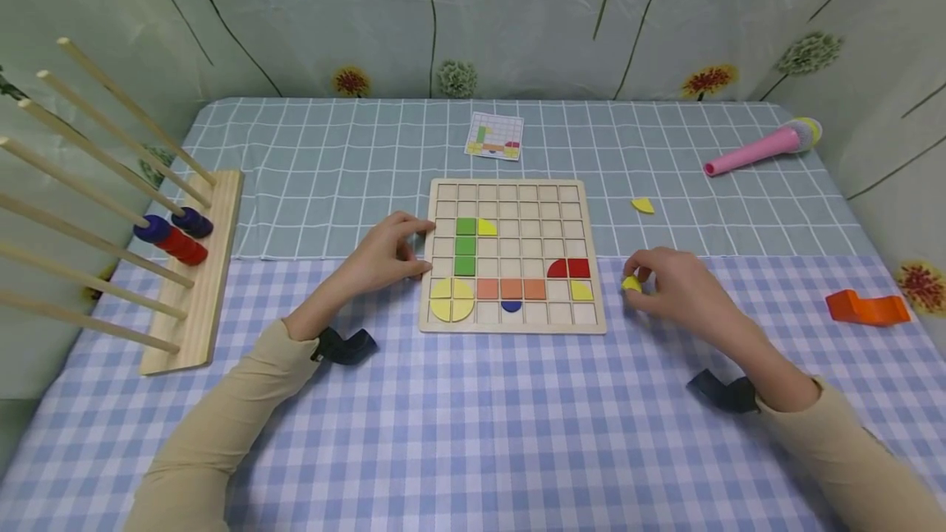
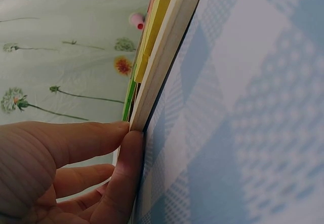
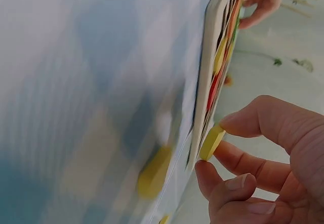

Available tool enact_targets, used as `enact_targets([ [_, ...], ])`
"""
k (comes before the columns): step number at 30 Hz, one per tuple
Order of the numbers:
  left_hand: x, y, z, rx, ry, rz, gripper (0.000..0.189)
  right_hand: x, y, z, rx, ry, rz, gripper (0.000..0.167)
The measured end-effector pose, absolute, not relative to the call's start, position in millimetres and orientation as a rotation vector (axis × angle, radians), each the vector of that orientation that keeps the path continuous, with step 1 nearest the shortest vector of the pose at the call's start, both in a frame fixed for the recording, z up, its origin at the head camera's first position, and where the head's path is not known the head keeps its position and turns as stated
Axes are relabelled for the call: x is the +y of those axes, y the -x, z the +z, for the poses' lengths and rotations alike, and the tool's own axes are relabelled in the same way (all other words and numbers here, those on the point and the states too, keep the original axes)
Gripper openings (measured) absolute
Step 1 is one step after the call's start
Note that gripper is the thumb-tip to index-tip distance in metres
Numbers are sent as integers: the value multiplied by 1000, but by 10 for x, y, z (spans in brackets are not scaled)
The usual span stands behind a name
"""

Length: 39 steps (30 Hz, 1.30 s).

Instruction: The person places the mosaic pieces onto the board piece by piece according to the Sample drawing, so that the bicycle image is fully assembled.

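A wooden grid board (image 1: 514,327) lies in the middle of the table. Green, orange, red, blue and yellow pieces sit in its squares, among them a full yellow circle (image 1: 452,300) at the lower left. Thumb and index finger of my left hand (image 1: 380,253) touch the board's left edge, spread apart along it. To the right of the board, my right hand (image 1: 680,290) pinches a small yellow block (image 3: 211,143) between thumb and fingers. Another yellow block (image 3: 154,173) shows on the cloth in the right wrist view. A yellow quarter-circle piece (image 1: 643,205) lies farther back.
Behind the board lies a pattern card (image 1: 494,136). At left stands a wooden rack (image 1: 192,277) with tall pegs and red and blue rings. A pink toy microphone (image 1: 761,146) lies at the back right, and an orange block (image 1: 868,309) near the right edge.
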State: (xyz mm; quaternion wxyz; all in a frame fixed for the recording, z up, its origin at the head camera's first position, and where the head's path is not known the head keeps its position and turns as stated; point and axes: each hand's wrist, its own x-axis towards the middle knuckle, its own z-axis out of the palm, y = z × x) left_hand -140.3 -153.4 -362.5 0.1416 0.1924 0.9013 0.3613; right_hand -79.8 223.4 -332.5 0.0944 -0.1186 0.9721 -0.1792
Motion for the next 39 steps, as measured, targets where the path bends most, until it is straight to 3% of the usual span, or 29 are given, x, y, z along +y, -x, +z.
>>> enact_targets([
  [14,-1525,1421,-3623,2595,-544,1046,61,1934,596,-3363,2849,440,-577,17],
  [30,-1530,1418,-3624,2605,-567,1034,60,1945,524,-3339,2819,490,-492,31],
  [39,-1532,1413,-3621,2611,-553,1030,60,1941,540,-3343,2828,562,-549,25],
])
